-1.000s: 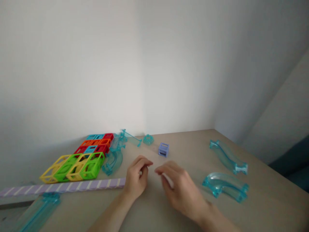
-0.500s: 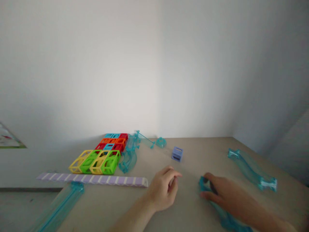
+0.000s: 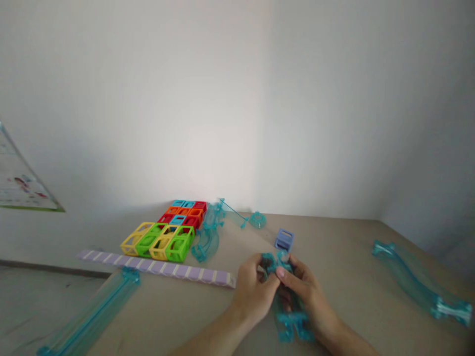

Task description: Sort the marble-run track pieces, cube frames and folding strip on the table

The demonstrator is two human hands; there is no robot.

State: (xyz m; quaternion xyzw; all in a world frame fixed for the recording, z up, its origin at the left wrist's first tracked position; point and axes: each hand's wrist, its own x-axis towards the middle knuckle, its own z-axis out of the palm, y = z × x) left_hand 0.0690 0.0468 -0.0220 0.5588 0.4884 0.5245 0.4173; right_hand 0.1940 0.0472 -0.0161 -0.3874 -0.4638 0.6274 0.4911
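Note:
Both hands meet at the middle of the beige table (image 3: 352,257) around a clear teal curved track piece (image 3: 287,316). My left hand (image 3: 256,291) pinches the piece's upper end with curled fingers. My right hand (image 3: 306,291) wraps round the same piece from the right, thumb on top. The piece's lower end sticks out below my hands. A small lilac cube (image 3: 284,240) stands just beyond my fingertips.
A block of yellow and green open cubes (image 3: 159,242) with red, orange and blue ones (image 3: 183,212) behind lies at the left. A lilac striped strip (image 3: 156,267), a long teal straight track (image 3: 89,316), more teal parts (image 3: 211,232) and a wavy teal track (image 3: 419,282) lie about.
My right hand reached right to the curved teal track, took it and brought it to the middle, where my left hand now grips it too. The view swung to the right.

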